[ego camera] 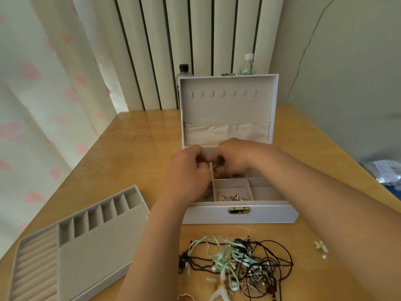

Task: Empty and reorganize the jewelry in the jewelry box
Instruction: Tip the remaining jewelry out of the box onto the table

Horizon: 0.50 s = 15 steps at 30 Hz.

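The grey jewelry box stands open on the wooden table, its lid upright with a row of hooks and a fabric pocket. Both hands are over its back compartments. My left hand and my right hand have curled fingers meeting around a small gold piece of jewelry. Gold pieces lie in the front middle compartment. A tangled pile of black cords, green ribbon and pearls lies on the table in front of the box.
The removed grey tray with ring rolls and slots lies at the left. A small white flower piece and a pearl lie at the right. Two bottles stand behind the box. A curtain hangs at the left.
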{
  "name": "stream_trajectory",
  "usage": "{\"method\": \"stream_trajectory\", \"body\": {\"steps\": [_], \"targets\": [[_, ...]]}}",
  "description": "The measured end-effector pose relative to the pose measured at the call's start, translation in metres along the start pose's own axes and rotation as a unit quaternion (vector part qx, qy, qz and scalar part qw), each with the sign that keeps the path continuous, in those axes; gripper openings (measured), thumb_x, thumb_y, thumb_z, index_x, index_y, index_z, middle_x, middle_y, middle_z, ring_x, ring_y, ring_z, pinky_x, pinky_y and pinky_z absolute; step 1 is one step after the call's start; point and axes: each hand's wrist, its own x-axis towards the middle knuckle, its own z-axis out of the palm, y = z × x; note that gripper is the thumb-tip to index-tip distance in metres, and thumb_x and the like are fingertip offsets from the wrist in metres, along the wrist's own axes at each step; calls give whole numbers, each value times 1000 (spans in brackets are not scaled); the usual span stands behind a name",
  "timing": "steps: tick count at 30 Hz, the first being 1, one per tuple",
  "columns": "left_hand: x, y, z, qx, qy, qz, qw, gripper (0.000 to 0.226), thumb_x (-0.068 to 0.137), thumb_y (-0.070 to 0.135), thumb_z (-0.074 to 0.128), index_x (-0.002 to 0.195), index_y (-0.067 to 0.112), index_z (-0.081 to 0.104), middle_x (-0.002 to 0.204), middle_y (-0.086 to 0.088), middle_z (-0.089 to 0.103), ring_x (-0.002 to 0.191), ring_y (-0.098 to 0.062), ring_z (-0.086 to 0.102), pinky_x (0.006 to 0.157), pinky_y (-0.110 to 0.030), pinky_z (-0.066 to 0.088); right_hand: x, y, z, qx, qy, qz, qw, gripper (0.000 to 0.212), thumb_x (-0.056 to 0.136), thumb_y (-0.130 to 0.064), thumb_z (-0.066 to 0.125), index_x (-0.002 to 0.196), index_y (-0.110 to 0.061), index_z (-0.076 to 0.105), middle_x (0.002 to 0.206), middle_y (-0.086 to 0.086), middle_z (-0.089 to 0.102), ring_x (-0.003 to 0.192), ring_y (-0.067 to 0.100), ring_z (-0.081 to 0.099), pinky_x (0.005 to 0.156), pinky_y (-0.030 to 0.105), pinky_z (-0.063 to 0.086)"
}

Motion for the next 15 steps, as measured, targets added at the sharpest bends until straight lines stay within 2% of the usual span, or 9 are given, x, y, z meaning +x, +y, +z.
{"method": "stream_trajectory", "body": {"steps": [2, 6, 8, 10, 12, 13, 15], "targets": [[1, -1, 0, -10, 2, -12, 1000, 30, 81, -7, 48, 85, 16, 67, 84, 1, 69, 86, -16, 67, 77, -36, 57, 7, 0, 1, -10, -8, -5, 1000, 20, 82, -40, 74, 83, -21, 70, 78, -1, 70, 72, 17, 68, 66, 34, 58], [2, 0, -5, -80, 28, -53, 995, 33, 82, -10, 46, 82, 14, 68, 78, 0, 71, 79, -19, 69, 79, -43, 59, 9, -2, 3, -36, -1, -14, 999, 18, 81, -36, 73, 78, -20, 67, 77, -1, 67, 71, 18, 65, 64, 34, 56], [2, 3, -10, -160, 70, -87, 981, 32, 84, -11, 45, 81, 12, 66, 79, -5, 71, 76, -24, 71, 78, -45, 61, -3, 1, -2, -4, 23, -15, 1000, 15, 84, -32, 71, 86, -18, 68, 86, -3, 66, 80, 18, 64, 69, 35, 54], [3, -1, -15, -190, 131, -120, 966, 28, 85, -7, 47, 84, 15, 65, 81, -4, 71, 80, -26, 70, 78, -44, 61, -26, 9, -13, 71, 102, 13, 992, 14, 89, -23, 65, 102, -19, 69, 99, -5, 62, 93, 17, 61, 79, 30, 50], [5, -7, -19, -147, 160, -147, 965, 23, 88, 4, 52, 96, 21, 65, 90, -1, 69, 89, -23, 67, 76, -41, 58, -55, 23, -21, 143, 216, 88, 962, 14, 89, -14, 57, 95, -15, 70, 98, -1, 66, 92, 20, 62, 81, 33, 53], [6, -9, -20, -116, 149, -166, 968, 24, 90, 9, 53, 108, 22, 63, 98, 1, 66, 94, -22, 65, 74, -36, 55, -68, 31, -21, 163, 260, 134, 942, 15, 87, -13, 55, 90, -12, 70, 94, 3, 68, 88, 23, 63, 79, 38, 56], [6, -14, -17, -79, 87, -215, 970, 41, 95, 18, 53, 135, 22, 51, 115, 2, 60, 99, -19, 59, 75, -31, 45, -89, 40, -16, 172, 265, 214, 925, 15, 84, -17, 55, 89, -10, 68, 92, 10, 68, 86, 30, 64, 76, 42, 57]]}}
